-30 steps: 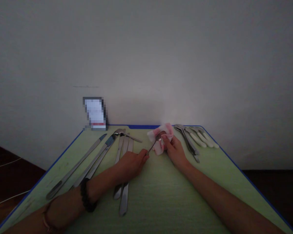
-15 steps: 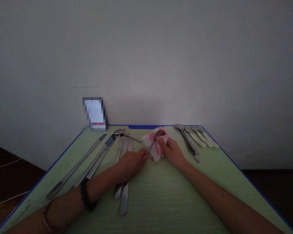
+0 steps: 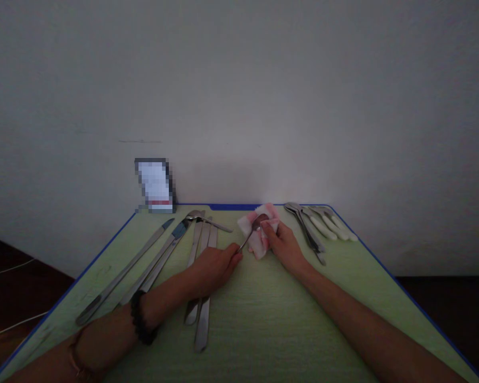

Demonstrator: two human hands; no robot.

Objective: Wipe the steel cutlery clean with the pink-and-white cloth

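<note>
My left hand point(image 3: 215, 267) pinches the handle end of a metal spoon point(image 3: 252, 232) that slants up to the right. The spoon's bowl lies in a pink and white cloth point(image 3: 259, 234), which my right hand point(image 3: 284, 246) holds bunched against it. Both hands rest low over the green table point(image 3: 263, 319), near its far middle.
Several long metal knives and utensils point(image 3: 159, 263) lie fanned at the left. A group of spoons and white-handled cutlery point(image 3: 317, 226) lies at the far right. A small blurred card point(image 3: 155, 186) stands against the wall at the table's back left corner.
The cloth and my right hand slid left along the spoon, then back right and up toward the bowl. My left hand stayed almost still on the handle.
</note>
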